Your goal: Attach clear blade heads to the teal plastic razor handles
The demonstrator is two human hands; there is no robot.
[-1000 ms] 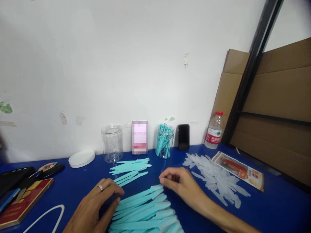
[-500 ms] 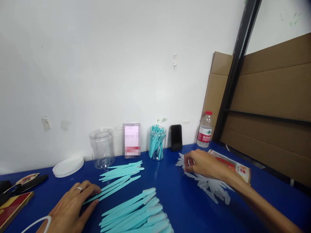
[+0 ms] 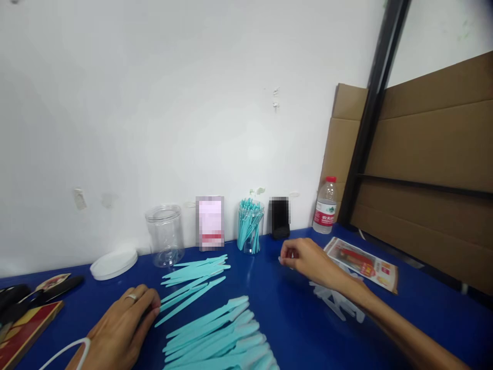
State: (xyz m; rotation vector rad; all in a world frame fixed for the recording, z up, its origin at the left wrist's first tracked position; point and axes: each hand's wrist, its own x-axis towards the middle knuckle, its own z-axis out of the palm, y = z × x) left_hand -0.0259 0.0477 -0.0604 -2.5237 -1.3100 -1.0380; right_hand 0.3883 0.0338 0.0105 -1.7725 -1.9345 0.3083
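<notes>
My left hand, with a ring and a white cord at the wrist, rests on the blue table. Its fingers are closed over the end of one teal eyebrow razor; part of the grip is hidden. More teal razors lie just beyond, and a larger row of them lies at the front. On the right, my right hand is pinched on a translucent plastic piece, of which only a bit shows. Similar translucent pieces lie scattered under that forearm.
Along the wall stand a clear jar, a pinkish blurred card, a jar of teal sticks, a black phone-like object and a water bottle. A white lid lies left; a printed packet lies right.
My right hand has shifted slightly left, and the loose translucent pieces near its fingertips no longer show on the table. My left thumb and fingers have drawn closer together. The view has moved slightly.
</notes>
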